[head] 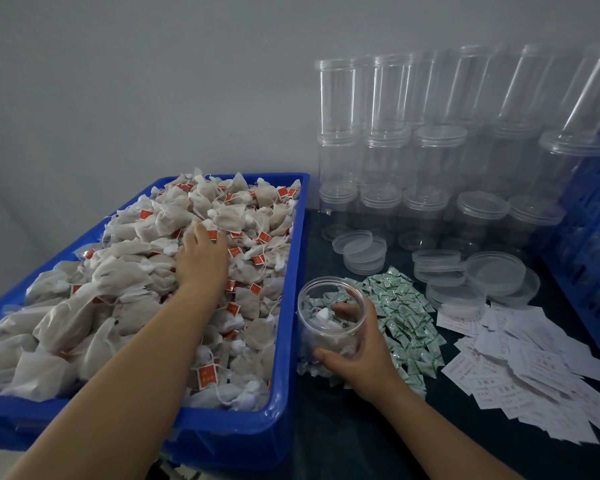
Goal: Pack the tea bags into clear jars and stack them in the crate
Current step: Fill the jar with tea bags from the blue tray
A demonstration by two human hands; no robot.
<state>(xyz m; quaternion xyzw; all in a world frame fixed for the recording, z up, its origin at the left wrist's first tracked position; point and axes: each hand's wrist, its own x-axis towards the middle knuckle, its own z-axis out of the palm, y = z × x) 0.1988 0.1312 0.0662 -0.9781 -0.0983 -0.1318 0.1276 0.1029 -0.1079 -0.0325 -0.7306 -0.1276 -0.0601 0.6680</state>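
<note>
So the right hand (355,348) is wrapped around an open clear jar (331,318), thumb on the near side and fingers round the far wall, a firm grip with the jar kept upright on the counter (361,427). A few bags can already be seen inside it. The left hand (201,261) is laid on the heap of tea bags (146,271) in the blue bin (284,341), fingers reaching into the pile; whether a bag is actually pinched can't be told.

The bags look feather-light and squishy, with strings and red tags that will probably tangle, so a loose pinch on the pouch body is likely best. The jar seems stiff but slick.

Behind, empty jars (430,150) are stacked by loose lids (496,271), green sachets (402,306) and paper slips (534,368).
</note>
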